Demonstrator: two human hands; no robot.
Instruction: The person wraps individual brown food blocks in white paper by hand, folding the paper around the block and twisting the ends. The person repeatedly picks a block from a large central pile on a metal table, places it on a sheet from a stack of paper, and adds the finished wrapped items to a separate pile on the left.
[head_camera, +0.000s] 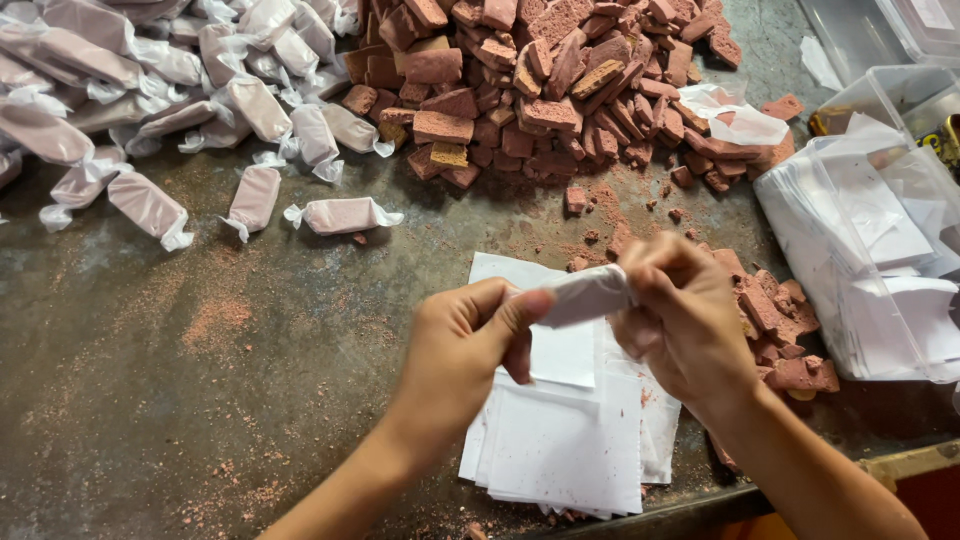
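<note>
My left hand and my right hand together hold one paper-wrapped candy bar above a stack of white paper squares. The left thumb and fingers pinch its left end. The right hand's fingers close over its right end and hide it. A big heap of bare reddish-brown candy bars lies at the back. Several wrapped bars with twisted ends are piled at the back left.
The dark metal table is dusted with pinkish crumbs. A smaller pile of bare bars lies right of my right hand. A clear plastic box of white papers stands at the right, with more clear tubs behind it.
</note>
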